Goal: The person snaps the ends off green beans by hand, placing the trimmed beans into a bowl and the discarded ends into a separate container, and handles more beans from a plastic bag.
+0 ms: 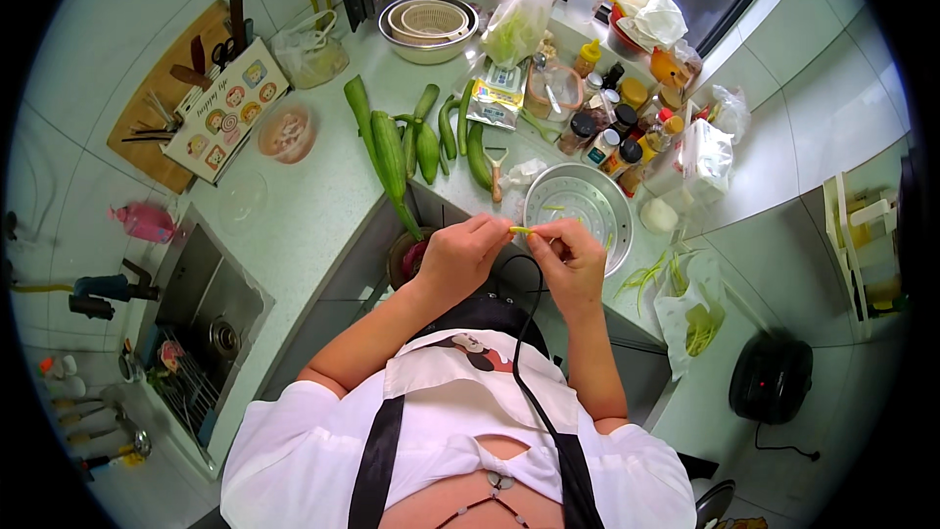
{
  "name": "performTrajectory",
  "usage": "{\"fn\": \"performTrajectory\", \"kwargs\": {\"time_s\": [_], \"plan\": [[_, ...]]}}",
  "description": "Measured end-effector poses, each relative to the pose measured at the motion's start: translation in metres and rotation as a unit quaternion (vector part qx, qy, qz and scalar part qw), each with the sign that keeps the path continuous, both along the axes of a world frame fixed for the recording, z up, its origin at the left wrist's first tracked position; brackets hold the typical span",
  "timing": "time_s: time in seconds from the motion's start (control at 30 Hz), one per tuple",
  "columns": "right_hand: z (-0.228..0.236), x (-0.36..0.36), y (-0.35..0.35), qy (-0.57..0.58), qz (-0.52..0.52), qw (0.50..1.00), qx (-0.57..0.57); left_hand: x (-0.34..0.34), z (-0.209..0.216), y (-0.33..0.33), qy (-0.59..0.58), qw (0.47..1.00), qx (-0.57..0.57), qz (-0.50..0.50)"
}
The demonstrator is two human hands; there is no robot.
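My left hand (pixel 458 257) and my right hand (pixel 571 260) meet in front of my body, over the counter's front edge. Between their fingertips they pinch a short yellow-green bean (pixel 520 230), one hand at each end. Just behind my right hand sits a round metal basin with holes (pixel 604 198), and a few green pieces lie inside it. On the right, more slender green beans (pixel 642 276) rest on the counter beside and on a white plastic bag (pixel 697 296).
Luffas (pixel 390 159) and other long green vegetables lie behind my hands, near a peeler (pixel 497 176). Condiment bottles (pixel 602 147) crowd the back right. A sink (pixel 217 309) is at left, a knife holder (pixel 223 110) beyond it. Below the counter edge stands a bin (pixel 399 263).
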State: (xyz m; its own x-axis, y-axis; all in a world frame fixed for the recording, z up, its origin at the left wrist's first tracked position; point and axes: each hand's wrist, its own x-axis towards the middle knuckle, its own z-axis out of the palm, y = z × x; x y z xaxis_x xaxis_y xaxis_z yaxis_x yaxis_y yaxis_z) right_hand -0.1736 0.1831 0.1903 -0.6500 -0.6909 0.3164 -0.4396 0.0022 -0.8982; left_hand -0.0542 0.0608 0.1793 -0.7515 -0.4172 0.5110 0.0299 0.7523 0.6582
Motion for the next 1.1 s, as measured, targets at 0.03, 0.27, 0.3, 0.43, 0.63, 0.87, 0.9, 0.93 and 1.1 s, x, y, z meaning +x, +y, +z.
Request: {"fn": "performTrajectory", "kwargs": {"time_s": [0.03,0.27,0.3,0.43,0.63,0.87,0.9,0.93,1.1], "plan": [[0.002,-0.001,0.000,0.018,-0.001,1.000,-0.005,0.000,-0.002,0.001,-0.009,1.000,-0.003,0.000],[0.005,0.007,-0.004,0.078,0.025,0.997,0.012,0.001,-0.004,0.001,0.006,1.000,-0.009,0.014],[0.004,0.007,-0.004,0.064,0.015,0.998,0.012,0.002,-0.005,0.001,0.004,1.000,-0.007,0.015],[0.005,0.004,-0.003,0.037,0.001,0.999,0.022,0.006,-0.008,0.001,-0.012,1.000,-0.010,0.020],[-0.003,0.006,-0.003,0.019,0.042,0.997,0.061,0.008,-0.008,0.001,0.008,0.999,0.003,0.041],[0.000,0.004,0.000,-0.051,0.018,0.994,0.092,0.026,-0.041,-0.017,-0.061,0.993,-0.023,0.103],[-0.001,0.002,0.001,-0.058,0.009,0.995,0.084,0.030,-0.056,-0.021,-0.068,0.991,-0.034,0.110],[-0.003,0.001,0.003,-0.065,-0.001,0.995,0.076,0.034,-0.069,-0.025,-0.092,0.989,-0.039,0.111],[-0.012,-0.003,0.023,-0.085,-0.056,0.992,0.074,0.050,-0.140,-0.042,-0.239,0.963,-0.071,0.102]]}}
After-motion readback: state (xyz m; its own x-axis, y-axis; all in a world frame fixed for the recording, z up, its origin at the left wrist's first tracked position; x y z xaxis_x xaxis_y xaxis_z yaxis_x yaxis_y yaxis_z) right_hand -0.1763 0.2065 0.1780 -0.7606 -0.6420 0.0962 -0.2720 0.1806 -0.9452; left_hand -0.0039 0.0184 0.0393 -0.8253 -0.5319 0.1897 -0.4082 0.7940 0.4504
